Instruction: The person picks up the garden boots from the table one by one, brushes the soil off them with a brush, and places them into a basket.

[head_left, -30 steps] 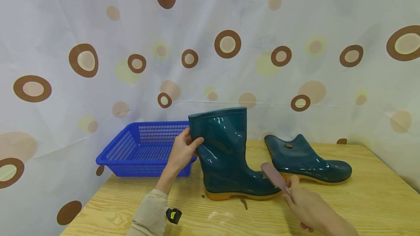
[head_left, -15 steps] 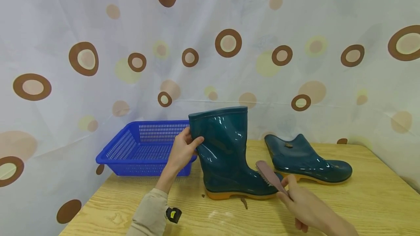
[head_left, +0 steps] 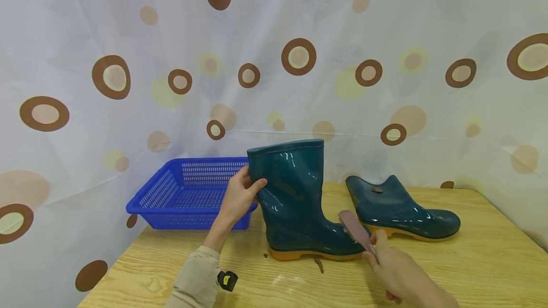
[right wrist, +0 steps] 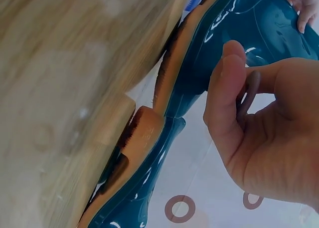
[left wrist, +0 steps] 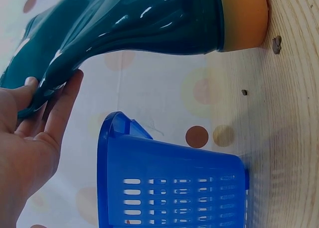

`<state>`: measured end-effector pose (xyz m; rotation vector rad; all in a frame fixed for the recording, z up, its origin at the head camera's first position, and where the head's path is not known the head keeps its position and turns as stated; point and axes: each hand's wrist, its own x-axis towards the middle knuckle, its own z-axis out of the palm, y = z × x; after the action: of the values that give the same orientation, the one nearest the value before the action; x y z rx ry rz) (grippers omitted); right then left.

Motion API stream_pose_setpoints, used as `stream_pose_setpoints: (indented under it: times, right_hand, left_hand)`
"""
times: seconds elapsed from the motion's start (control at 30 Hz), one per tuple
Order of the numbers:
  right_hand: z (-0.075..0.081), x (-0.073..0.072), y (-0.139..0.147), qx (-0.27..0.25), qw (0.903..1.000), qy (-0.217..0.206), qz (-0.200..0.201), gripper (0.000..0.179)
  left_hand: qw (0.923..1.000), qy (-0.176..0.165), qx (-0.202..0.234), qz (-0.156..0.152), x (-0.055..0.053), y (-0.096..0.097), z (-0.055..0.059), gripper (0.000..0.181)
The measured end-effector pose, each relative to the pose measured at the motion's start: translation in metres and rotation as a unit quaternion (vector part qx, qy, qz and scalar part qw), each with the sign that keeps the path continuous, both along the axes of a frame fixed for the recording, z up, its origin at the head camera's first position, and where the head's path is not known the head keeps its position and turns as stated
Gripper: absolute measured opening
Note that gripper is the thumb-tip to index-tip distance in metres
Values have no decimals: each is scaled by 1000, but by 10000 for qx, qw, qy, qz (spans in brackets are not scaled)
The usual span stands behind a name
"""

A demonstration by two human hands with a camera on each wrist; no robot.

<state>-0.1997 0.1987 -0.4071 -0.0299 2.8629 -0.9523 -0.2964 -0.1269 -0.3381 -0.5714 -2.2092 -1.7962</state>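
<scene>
A dark green rubber boot [head_left: 295, 203] with an orange sole stands upright on the table. My left hand [head_left: 240, 197] grips the back of its shaft near the top, thumb on the near side, as the left wrist view also shows with the shaft [left wrist: 55, 43] creased under the fingers. In my right hand [head_left: 398, 267] is a pink brush [head_left: 355, 227], held by its handle, bristles against the boot's toe. From the right wrist camera, only the handle [right wrist: 249, 93] shows between thumb and fingers; the bristles are hidden there.
A second green boot [head_left: 396, 210] lies at the right with a brown clod [head_left: 376, 189] on its shaft. Behind my left hand stands a blue basket [head_left: 188, 220]. Bits of mud [head_left: 318, 264] lie on the wooden table [head_left: 257, 289]. A patterned curtain [head_left: 274, 99] hangs behind.
The brush has shifted back and forth over the boot's toe, toward the shaft and then slightly outward again. My left hand and the upright boot have stayed in place.
</scene>
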Motion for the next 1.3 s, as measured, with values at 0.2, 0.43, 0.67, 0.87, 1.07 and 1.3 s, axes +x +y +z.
stream_pose_setpoints:
  times: [0.2,0.43,0.67,0.87,1.07,1.3]
  right_hand:
    - [0,0,3,101,9999,-57,-39,30]
    - [1,-1,6,119,9999,42,-18,30]
    - [7,1,5,-263,9991,272,200,34]
    - [6,-3,5,-79,9979,459,451,23]
    - [6,-7,10,774,9914,998,333,20]
    - [9,-7,15,1284,9838,1238,157,22]
  left_hand:
    - [10000,23,-8,-11,2,1,1,39]
    - [10000,0,81,21,-13,-1,-12,39]
    - [9999,76,104,-69,-23,-3,-18,39]
    - [9999,80,91,-53,-26,-3,-20,40]
    - [10000,-28,19,43,-25,-2,-19,42]
    - [10000,5,-23,7,-6,0,-5,40]
